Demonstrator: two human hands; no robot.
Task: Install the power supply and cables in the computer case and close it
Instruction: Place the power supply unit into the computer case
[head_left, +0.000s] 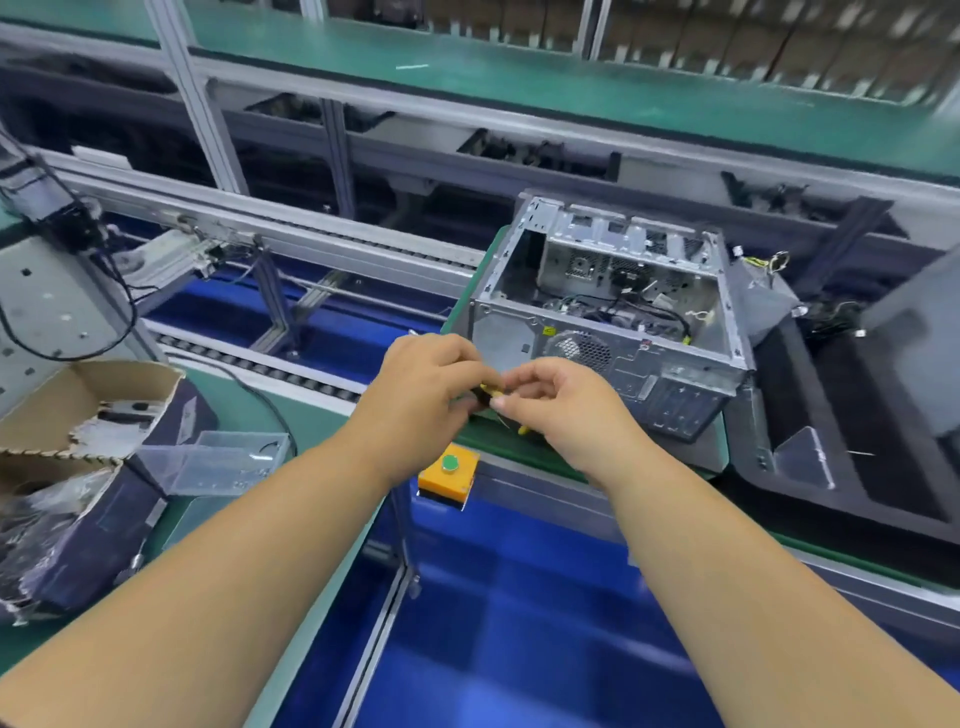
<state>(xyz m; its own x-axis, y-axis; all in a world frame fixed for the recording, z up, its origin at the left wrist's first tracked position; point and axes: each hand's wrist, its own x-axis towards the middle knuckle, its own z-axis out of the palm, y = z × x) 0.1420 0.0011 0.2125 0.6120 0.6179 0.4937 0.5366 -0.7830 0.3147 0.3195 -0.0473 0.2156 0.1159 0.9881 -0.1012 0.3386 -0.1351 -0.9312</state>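
Observation:
An open metal computer case (608, 322) lies on its side on the green bench, its top uncovered, with black cables (613, 309) loose inside. In front of its near left corner my left hand (426, 384) and my right hand (561, 405) meet, fingers curled, both pinching a small black and yellow cable piece (491, 392). Most of that piece is hidden by my fingers. A grey power supply (763, 301) with yellow and black wires lies just right of the case.
An orange button box (449, 475) with a green button sits at the bench edge below my hands. A clear plastic box (218, 462) and torn cardboard boxes (78, 415) stand at left. Black foam trays (841, 441) lie at right. A roller conveyor (291, 244) runs behind.

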